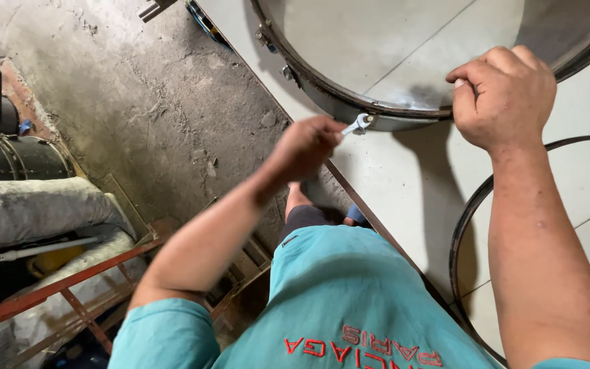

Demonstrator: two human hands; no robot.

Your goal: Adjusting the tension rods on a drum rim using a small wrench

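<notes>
Tiled bench [411, 184] | left hand [305, 147] fingers clamp wrench [356, 125] | right hand [503, 96] fingers grip drum rim [349, 102]

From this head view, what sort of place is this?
Probably a small drum-making or repair workshop. The left hand turns a small wrench on a drum shell that the right hand steadies; dark drums sit by a rough concrete floor.

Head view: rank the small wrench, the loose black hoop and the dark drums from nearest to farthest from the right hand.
Measured from the right hand, which grips the big drum's rim:
1. Small wrench, just to its left, held by the left hand at the rim's lug.
2. Loose black hoop, lying below it on the white table.
3. Dark drums, far at the left edge.
</notes>
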